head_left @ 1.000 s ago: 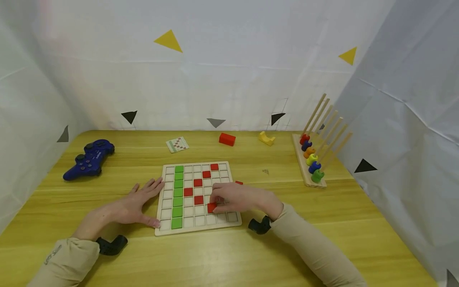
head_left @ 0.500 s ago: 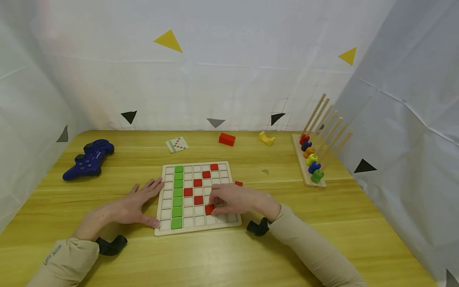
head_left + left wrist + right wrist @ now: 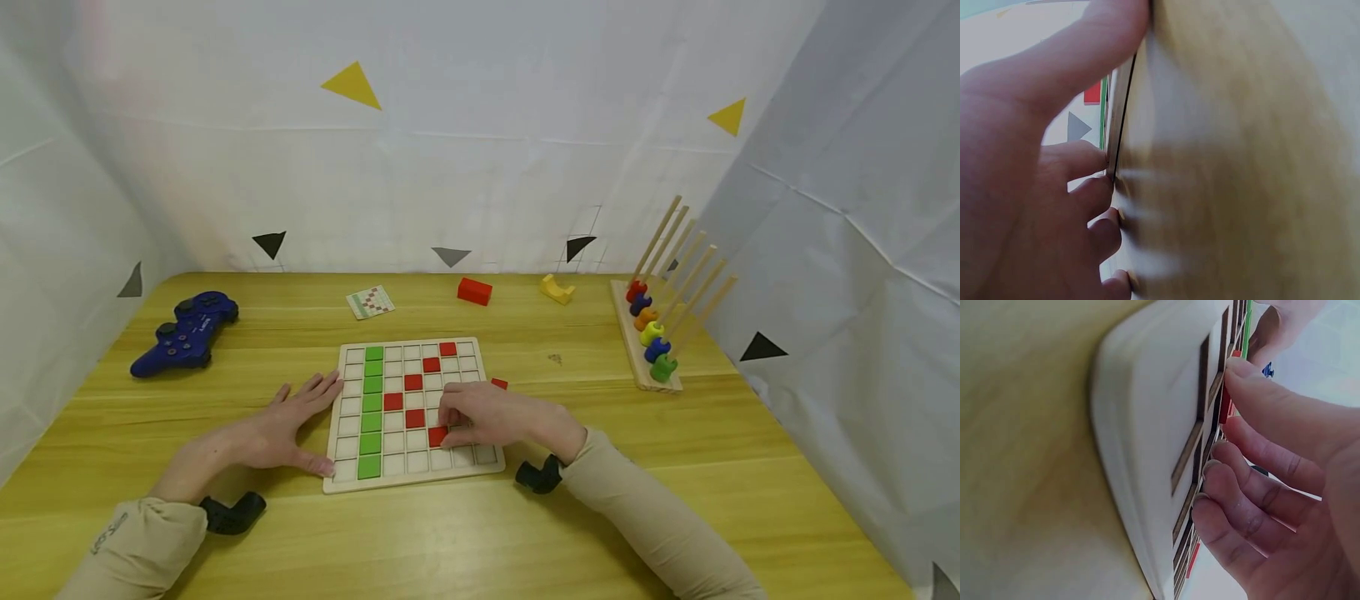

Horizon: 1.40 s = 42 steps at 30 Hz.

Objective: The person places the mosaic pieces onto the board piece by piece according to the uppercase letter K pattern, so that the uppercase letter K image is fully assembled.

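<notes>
A light wooden grid board (image 3: 397,463) lies on the table with a full column of green tiles (image 3: 371,422) and several red tiles (image 3: 414,382) in a stepped line. My left hand (image 3: 281,429) rests at the board's left edge, fingers spread and thumb on the near corner. Over the right part of the board, my right hand (image 3: 498,417) is curled, thumb and forefinger pinching a red square tile (image 3: 437,437) at its cell. In the right wrist view the thumb tip meets that red tile (image 3: 1225,403), and the other fingertips touch the grid. My right hand hides several cells.
Another red tile (image 3: 499,384) lies just right of the board. Behind it are a pattern card (image 3: 371,302), a red block (image 3: 475,291) and a yellow curved piece (image 3: 557,290). A blue game controller (image 3: 187,333) sits left, a peg rack (image 3: 641,358) with coloured beads right.
The red tile in my right hand has shifted slightly left and toward me, and now lies lined up in its cell. My left hand has stayed still.
</notes>
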Tool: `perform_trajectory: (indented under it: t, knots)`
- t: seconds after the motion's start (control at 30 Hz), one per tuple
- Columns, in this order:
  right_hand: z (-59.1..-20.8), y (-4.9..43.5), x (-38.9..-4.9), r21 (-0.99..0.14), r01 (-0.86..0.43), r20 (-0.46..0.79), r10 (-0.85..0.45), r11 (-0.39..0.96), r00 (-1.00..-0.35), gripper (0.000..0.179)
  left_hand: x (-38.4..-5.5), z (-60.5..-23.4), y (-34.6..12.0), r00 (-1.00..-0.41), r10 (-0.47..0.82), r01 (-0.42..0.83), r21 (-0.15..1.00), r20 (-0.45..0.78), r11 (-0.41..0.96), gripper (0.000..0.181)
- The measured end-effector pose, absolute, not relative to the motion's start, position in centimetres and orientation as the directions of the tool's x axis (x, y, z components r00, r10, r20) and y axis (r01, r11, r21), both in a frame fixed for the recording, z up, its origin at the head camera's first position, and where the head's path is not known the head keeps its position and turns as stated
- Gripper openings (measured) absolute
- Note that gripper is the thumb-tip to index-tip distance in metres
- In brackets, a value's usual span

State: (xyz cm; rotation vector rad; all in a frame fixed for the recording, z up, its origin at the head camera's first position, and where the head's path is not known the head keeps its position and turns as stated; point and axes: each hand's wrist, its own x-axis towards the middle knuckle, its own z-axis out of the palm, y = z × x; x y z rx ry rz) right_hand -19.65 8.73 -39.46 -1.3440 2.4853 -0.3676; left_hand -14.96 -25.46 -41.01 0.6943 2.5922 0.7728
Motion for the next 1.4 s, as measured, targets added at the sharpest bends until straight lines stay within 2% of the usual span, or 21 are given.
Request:
perform_trajectory:
  t: [1.4]
  knots:
    - [-39.55,8.71,-19.65,-0.371,-0.774,-0.113,-0.853,0.512,-0.51,0.024,-14.99,-41.06,-25.47,-0.817,0.546,0.361,0.575,-0.185,0.734,0.118]
